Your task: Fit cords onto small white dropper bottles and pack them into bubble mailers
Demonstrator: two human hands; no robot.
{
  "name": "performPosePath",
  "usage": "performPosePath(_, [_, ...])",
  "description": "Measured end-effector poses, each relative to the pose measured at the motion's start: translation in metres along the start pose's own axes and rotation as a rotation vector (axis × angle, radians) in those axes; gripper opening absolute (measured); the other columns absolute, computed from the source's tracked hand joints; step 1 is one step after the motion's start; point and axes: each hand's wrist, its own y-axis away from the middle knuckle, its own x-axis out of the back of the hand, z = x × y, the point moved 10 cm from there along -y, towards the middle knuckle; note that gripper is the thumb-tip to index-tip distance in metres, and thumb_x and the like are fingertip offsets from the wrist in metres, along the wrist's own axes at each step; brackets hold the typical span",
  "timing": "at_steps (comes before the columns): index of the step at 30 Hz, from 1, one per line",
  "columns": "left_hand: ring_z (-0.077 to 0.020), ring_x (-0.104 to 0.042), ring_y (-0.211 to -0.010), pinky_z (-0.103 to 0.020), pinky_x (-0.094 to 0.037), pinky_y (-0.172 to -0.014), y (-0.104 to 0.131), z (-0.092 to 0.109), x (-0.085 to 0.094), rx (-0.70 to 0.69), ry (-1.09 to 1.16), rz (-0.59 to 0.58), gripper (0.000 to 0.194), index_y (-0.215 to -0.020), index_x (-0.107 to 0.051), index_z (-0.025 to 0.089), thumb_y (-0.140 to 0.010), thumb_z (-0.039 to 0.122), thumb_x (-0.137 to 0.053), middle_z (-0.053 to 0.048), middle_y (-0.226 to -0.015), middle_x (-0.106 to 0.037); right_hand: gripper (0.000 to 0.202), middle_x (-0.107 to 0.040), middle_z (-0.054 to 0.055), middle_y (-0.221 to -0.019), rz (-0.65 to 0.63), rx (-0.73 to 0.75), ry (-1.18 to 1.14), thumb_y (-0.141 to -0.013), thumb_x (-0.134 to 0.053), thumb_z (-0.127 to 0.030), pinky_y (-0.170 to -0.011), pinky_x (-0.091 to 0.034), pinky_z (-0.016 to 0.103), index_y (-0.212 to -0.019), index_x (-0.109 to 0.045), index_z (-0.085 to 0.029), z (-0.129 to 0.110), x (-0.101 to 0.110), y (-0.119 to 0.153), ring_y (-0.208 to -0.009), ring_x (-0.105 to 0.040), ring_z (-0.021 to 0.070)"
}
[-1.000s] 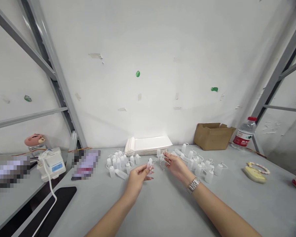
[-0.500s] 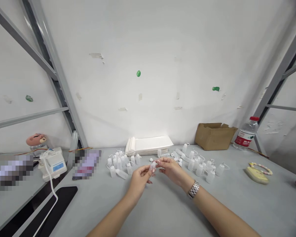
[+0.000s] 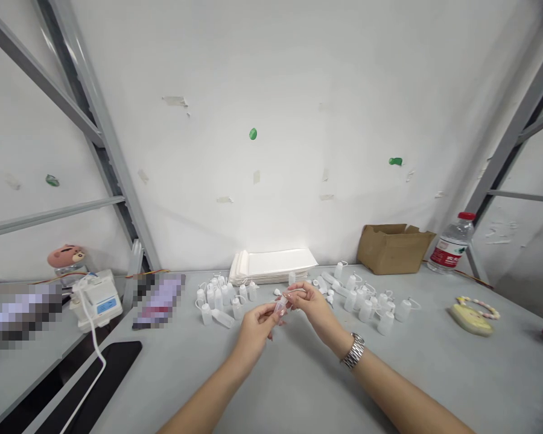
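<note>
Bottle (image 3: pixel 280 304): translucent plastic, slim, tilted; left hand (image 3: pixel 256 320) grip closed around body, right hand (image 3: pixel 308 301) pinching top.

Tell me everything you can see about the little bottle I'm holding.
The little bottle is translucent and whitish, and looks like plastic. It is held tilted over the grey tabletop, its upper end leaning toward the right. The left hand grips its body, while the right hand has its fingers closed at the upper end, so I can't tell whether it's capped.
</note>
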Motion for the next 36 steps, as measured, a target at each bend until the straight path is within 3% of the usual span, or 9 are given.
performPosePath(9, [-0.0220,-0.062,-0.077,-0.022,-0.033,-0.047,-0.001,-0.003,-0.001,-0.007,-0.017,-0.007,0.043,-0.097,-0.065,0.013,-0.067,0.044,-0.058,-0.011,-0.094,-0.068,0.022,-0.066,0.003,-0.073,-0.053,0.030,0.132,-0.067,-0.065,-0.038,-0.067,-0.041,0.030,-0.075,-0.070,-0.018,0.000,-0.005,-0.001,-0.069,-0.055,0.0158])
performPosePath(15, [-0.0201,-0.061,-0.073,-0.023,-0.034,-0.047,0.000,0.003,-0.002,-0.034,-0.018,0.006,0.042,-0.096,-0.066,0.013,-0.068,0.044,-0.057,-0.011,-0.094,-0.068,0.022,-0.064,0.002,-0.071,-0.108,-0.001,0.068,-0.065,-0.067,-0.038,-0.067,-0.042,0.030,-0.074,-0.068,-0.018,0.002,-0.009,0.000,-0.069,-0.054,0.0152])
performPosePath(23, [-0.0201,-0.062,-0.072,-0.022,-0.034,-0.046,0.005,0.013,-0.006,-0.056,0.041,-0.035,0.046,-0.097,-0.067,0.015,-0.067,0.049,-0.059,-0.009,-0.089,-0.069,0.025,-0.058,0.002,-0.067,-0.249,-0.017,-0.137,-0.075,-0.059,-0.040,-0.063,-0.040,0.028,-0.072,-0.067,-0.016,-0.001,-0.019,0.003,-0.064,-0.050,0.0132])
performPosePath(36, [-0.0200,-0.060,-0.076,-0.022,-0.037,-0.049,0.006,0.014,-0.005,-0.040,0.116,-0.038,0.042,-0.100,-0.065,0.014,-0.071,0.044,-0.059,-0.010,-0.091,-0.068,0.022,-0.061,0.003,-0.070,-0.189,0.002,-0.114,-0.072,-0.064,-0.036,-0.061,-0.038,0.028,-0.082,-0.069,-0.017,0.004,-0.019,0.003,-0.065,-0.050,0.0136])
